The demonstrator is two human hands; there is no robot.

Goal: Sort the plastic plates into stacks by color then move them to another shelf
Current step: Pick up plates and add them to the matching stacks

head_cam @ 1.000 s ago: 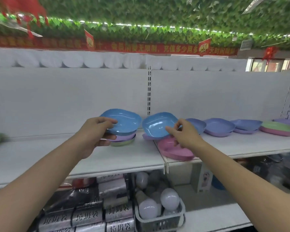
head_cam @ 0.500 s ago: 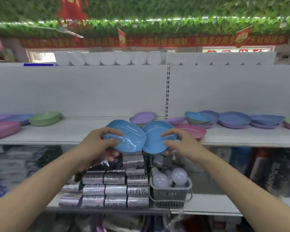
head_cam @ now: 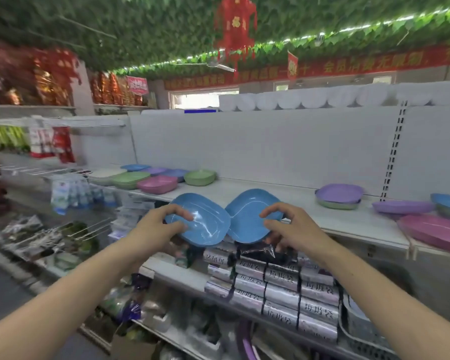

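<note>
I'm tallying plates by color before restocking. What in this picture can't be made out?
- Head view: the colors under the purple plate on its stack are mostly covered.
- The pink plate is cut off by the right edge.
- The far stacks overlap, too small to count.
- The left racks are blurred.

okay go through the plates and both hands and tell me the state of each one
left hand: grips one blue plate, off the shelf
right hand: grips the other
left blue plate: held, tilted
right blue plate: held, tilted, edge meets the left one
purple plate: stacked on a green one
pink plate: lying on the shelf
</note>
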